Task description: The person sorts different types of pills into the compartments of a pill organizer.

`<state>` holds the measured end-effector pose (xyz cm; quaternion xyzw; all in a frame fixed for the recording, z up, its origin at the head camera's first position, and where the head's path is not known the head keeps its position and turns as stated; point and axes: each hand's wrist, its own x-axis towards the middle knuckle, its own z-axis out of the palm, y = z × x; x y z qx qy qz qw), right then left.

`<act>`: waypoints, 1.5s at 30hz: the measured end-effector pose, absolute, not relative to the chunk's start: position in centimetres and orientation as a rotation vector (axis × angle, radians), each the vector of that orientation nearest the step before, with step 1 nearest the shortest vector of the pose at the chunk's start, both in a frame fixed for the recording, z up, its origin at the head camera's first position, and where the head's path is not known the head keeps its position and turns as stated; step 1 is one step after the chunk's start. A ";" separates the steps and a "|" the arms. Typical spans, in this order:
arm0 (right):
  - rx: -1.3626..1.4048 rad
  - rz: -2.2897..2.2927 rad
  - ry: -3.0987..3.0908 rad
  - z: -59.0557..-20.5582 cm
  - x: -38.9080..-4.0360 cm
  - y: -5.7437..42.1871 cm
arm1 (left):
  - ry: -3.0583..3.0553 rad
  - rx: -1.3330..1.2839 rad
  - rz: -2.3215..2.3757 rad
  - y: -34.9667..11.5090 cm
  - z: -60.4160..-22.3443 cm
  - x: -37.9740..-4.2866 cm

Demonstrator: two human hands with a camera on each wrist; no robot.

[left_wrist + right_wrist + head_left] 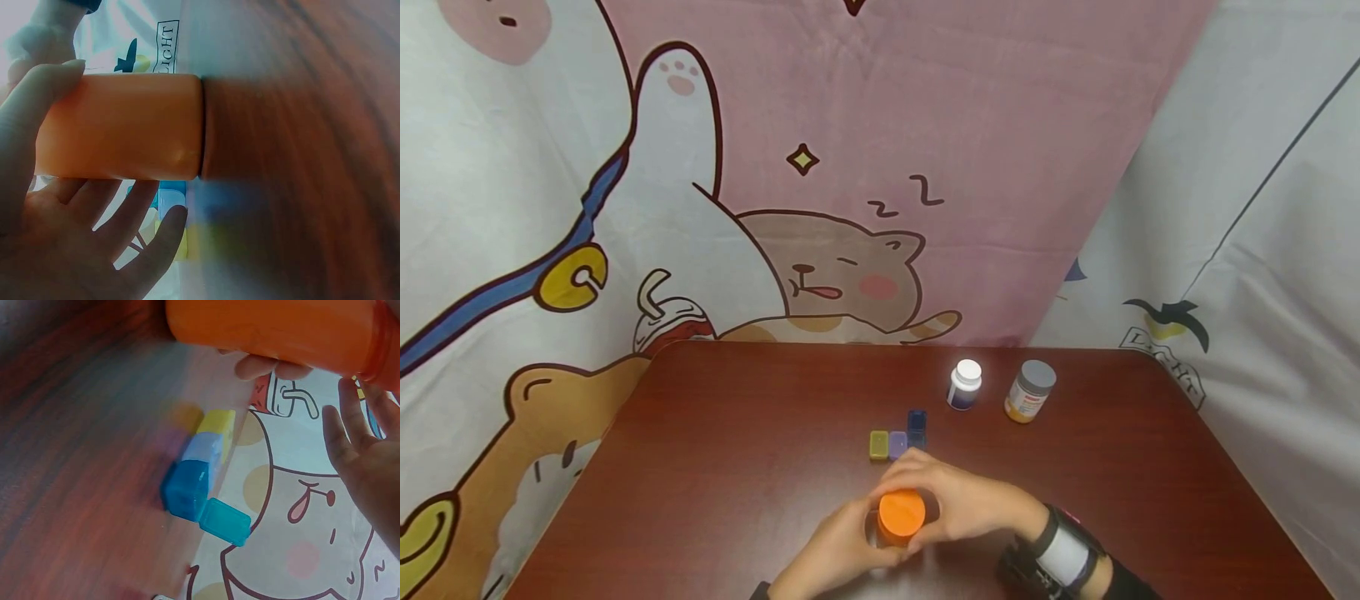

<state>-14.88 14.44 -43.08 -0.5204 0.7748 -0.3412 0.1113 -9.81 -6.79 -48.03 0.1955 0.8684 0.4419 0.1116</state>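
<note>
the orange bottle stands up straight on the table, near side. the left hand holds it from the left; the right hand holds its top from the right.

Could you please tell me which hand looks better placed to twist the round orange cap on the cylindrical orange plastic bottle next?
Probably the right hand: its fingers curl around the orange cap, while the left hand holds the orange bottle lower down and could steady it.

There are three bottles, three small coloured boxes and one table.
</note>
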 end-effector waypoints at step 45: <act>-0.604 -1.621 2.845 -46.8 -7.2 12.6 | 2.522 0.559 1.329 -6.7 -48.2 -9.7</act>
